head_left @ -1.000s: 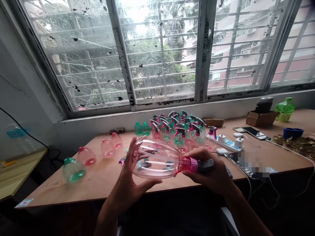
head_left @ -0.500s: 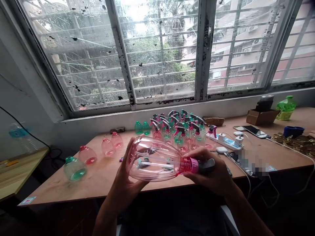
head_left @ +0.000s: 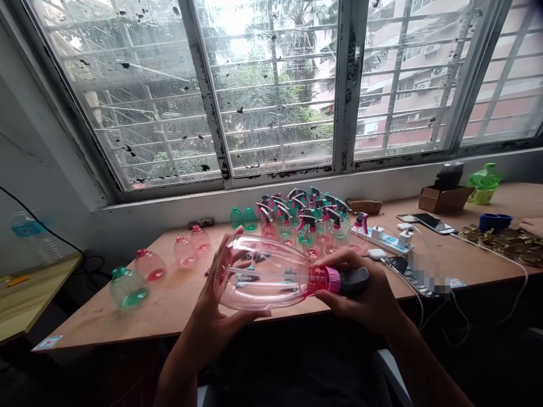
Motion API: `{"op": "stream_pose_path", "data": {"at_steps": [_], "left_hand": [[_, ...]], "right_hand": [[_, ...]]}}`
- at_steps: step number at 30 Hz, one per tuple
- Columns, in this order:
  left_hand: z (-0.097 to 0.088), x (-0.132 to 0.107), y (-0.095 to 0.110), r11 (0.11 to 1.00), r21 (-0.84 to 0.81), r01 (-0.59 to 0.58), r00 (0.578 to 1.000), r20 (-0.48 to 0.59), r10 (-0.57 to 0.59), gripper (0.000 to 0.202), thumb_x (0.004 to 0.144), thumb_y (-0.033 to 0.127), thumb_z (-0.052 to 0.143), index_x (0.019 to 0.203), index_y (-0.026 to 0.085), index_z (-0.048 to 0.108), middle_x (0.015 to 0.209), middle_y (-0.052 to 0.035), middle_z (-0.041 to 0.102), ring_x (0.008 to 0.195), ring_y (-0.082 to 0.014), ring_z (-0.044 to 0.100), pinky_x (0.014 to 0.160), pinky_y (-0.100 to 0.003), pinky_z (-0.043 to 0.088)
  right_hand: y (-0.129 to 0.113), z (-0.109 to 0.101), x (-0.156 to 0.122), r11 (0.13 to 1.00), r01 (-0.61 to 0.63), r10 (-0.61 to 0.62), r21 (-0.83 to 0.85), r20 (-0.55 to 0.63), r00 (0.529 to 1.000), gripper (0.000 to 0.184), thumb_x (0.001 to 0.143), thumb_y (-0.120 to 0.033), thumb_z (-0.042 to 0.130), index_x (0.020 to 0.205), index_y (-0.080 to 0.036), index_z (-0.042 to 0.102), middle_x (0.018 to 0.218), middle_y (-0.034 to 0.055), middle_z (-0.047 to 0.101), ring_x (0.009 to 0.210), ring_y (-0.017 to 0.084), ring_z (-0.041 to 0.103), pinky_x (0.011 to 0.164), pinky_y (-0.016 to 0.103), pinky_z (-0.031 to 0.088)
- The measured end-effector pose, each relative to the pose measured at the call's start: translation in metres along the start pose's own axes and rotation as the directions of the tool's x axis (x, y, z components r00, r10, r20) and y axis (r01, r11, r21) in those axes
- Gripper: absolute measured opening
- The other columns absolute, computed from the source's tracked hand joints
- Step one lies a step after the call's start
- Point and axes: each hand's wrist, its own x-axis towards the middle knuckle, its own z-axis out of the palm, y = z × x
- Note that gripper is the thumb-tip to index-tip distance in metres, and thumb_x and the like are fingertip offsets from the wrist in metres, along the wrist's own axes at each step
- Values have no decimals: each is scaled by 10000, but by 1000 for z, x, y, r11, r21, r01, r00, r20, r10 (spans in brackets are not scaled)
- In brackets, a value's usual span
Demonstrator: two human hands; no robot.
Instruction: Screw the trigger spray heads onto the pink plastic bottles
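Observation:
A clear pink spray bottle point(head_left: 267, 274) lies on its side in the air above the table's front edge, its base to the left. My left hand point(head_left: 220, 308) wraps round the base end, thumb below and fingers behind. At the neck, my right hand point(head_left: 365, 288) grips the pink collar of the black trigger head point(head_left: 354, 281), which sits on the bottle. A thin tube shows inside the bottle. Behind it stand several spray bottles with trigger heads point(head_left: 311, 232). Left of my hands are open pink bottles point(head_left: 150, 264) and a green bottle point(head_left: 129, 288) without heads.
The wooden table point(head_left: 169, 316) runs beneath a barred window. On the right lie a power strip point(head_left: 390, 242), phones point(head_left: 432, 221), cables, a cardboard box point(head_left: 443, 199) and a heap of brass-coloured parts point(head_left: 500, 243). Another person's hand point(head_left: 533, 227) shows at the right edge.
Both hands keep their hold on the spray bottle, which has barely moved. The view has shifted slightly to the right, and another person's hand shows more at the right edge.

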Motion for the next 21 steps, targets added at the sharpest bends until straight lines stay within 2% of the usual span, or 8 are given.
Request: {"op": "stream_pose_path", "data": {"at_steps": [3, 5, 8, 11, 13, 17, 21], "left_hand": [[2, -4, 1, 998, 10, -55, 998, -30, 55, 994, 854, 228, 787, 1576, 479, 151, 1641, -65, 346, 1364, -329, 545, 1094, -520, 524], [2, -7, 4, 997, 10, -78, 996, -45, 78, 994, 860, 200, 775, 1583, 458, 145, 1621, -81, 380, 1341, -322, 571, 1094, -517, 524], [2, -12, 11, 999, 24, -23, 998, -52, 24, 1113, 771, 264, 870, 1599, 404, 140, 1623, -118, 373, 1361, -368, 544, 1145, -584, 454], [1, -15, 18, 1000, 27, -13, 996, -86, 15, 1118, 695, 355, 920, 1585, 375, 243, 1602, -124, 404, 1396, -408, 490, 1179, -630, 387], [1, -16, 22, 999, 30, -31, 996, -87, 34, 1073, 699, 353, 917, 1570, 368, 291, 1597, -118, 409, 1390, -402, 494, 1166, -606, 416], [2, -11, 25, 998, 42, -46, 997, -53, 48, 1056, 736, 279, 896, 1578, 362, 265, 1664, -102, 294, 1420, -360, 460, 1162, -526, 450], [4, -6, 21, 993, 98, -61, 997, -37, 65, 952, 820, 208, 818, 1580, 332, 259, 1653, -105, 313, 1410, -314, 481, 1153, -473, 470]], "right_hand": [[-5, -2, -2, 1000, -1, 1, -14, 3, 1000, 304, 752, -280, 873, 970, -267, 662, 743, -8, 723, 635, 184, 679, 508, 253, 469], [-8, -2, -4, 1000, -16, 16, -12, 6, 1000, 308, 753, -277, 873, 980, -265, 666, 787, 1, 737, 665, 186, 692, 531, 251, 493], [-11, 1, -6, 999, -34, 34, 7, 23, 999, 311, 759, -264, 865, 998, -258, 666, 842, 13, 759, 711, 192, 717, 578, 250, 531], [-15, 1, -8, 1000, -31, 31, -2, 42, 999, 299, 771, -257, 852, 1005, -253, 667, 815, 5, 768, 675, 186, 717, 556, 241, 528], [-18, -1, -9, 999, -20, 22, -33, 42, 999, 284, 772, -257, 847, 995, -253, 671, 774, -5, 762, 637, 182, 704, 528, 239, 512], [-19, -6, -7, 995, 1, 2, -105, 31, 1000, 259, 770, -282, 846, 962, -249, 676, 725, -4, 739, 649, 202, 700, 517, 257, 486], [-13, -6, -4, 997, -3, 7, -80, 48, 999, 263, 793, -284, 832, 987, -253, 658, 740, 0, 744, 649, 205, 701, 504, 261, 475]]}}
